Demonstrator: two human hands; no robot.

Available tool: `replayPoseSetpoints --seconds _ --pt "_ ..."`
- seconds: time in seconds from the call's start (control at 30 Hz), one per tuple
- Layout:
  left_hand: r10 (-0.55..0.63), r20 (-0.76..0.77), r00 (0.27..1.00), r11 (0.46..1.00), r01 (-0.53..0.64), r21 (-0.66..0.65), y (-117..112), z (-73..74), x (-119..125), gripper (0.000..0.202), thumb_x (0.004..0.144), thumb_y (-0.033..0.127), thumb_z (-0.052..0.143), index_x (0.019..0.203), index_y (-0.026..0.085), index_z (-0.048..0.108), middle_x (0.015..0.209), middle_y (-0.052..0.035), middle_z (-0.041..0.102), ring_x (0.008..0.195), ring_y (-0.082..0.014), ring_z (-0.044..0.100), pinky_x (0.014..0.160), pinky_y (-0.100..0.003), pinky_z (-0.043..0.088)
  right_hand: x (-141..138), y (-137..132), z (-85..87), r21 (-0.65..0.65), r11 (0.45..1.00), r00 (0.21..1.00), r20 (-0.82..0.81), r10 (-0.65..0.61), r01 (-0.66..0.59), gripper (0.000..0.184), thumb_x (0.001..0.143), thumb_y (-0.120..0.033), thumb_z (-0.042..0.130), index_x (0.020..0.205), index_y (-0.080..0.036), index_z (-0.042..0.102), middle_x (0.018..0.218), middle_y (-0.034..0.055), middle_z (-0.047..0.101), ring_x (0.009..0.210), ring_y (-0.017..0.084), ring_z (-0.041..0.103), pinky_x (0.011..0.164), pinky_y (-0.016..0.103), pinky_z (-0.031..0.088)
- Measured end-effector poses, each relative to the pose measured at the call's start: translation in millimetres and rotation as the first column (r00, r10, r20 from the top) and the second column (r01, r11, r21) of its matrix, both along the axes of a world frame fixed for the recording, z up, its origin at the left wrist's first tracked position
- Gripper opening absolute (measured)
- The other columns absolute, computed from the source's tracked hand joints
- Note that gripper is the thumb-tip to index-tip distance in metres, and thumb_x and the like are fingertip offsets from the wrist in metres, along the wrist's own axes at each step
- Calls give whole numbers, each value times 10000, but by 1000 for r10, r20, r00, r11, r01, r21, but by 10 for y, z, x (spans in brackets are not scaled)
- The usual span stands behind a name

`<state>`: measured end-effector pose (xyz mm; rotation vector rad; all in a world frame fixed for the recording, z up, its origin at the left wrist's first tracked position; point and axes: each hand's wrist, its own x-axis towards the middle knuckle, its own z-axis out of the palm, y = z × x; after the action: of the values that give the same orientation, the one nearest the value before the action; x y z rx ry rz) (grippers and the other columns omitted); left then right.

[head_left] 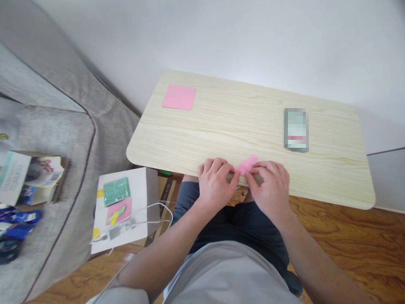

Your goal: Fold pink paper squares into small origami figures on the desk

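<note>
A small piece of folded pink paper (247, 165) is at the table's near edge, between my two hands. My left hand (216, 180) pinches its left end with thumb and forefinger. On the other side my right hand (269, 184) is closed on the paper's right part, thumb and fingertips together. The fingers cover some of the paper, so its full shape cannot be made out. Toward the far left of the table lies a flat pink paper square (179, 97).
The pale wooden table (221, 122) has rounded corners and bears a phone (296, 130) on its right. Left of it, a white box (139, 185) carries a green packet (117, 191), paper scraps and a white cable (161, 204). A grey sofa (60, 126) holds an open carton (15, 177).
</note>
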<state>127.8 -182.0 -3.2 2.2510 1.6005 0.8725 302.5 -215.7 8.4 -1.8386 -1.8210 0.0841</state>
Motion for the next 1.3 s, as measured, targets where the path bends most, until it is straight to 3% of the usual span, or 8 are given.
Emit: replayPoseSetpoints --seconds 1.0,1.3 --pt "-13 -22 1000 997 12 -76 -9 51 -18 125 945 367 685 897 253 703 1088 -46 708 1089 -264 572 950 -441 397 -62 -44 -66 52 998 999 -15 -30 30 81 904 -305 737 878 -240 695 1104 50 730 1113 279 595 1023 490 421" --pt "-34 -8 999 995 33 -94 -3 77 -17 126 964 374 662 986 364 786 1100 -26 693 1085 -251 561 930 -444 383 -49 -40 -74 53 998 1000 -24 -19 20 72 902 -297 739 889 -242 695 1109 53 728 1108 282 598 1018 497 419"
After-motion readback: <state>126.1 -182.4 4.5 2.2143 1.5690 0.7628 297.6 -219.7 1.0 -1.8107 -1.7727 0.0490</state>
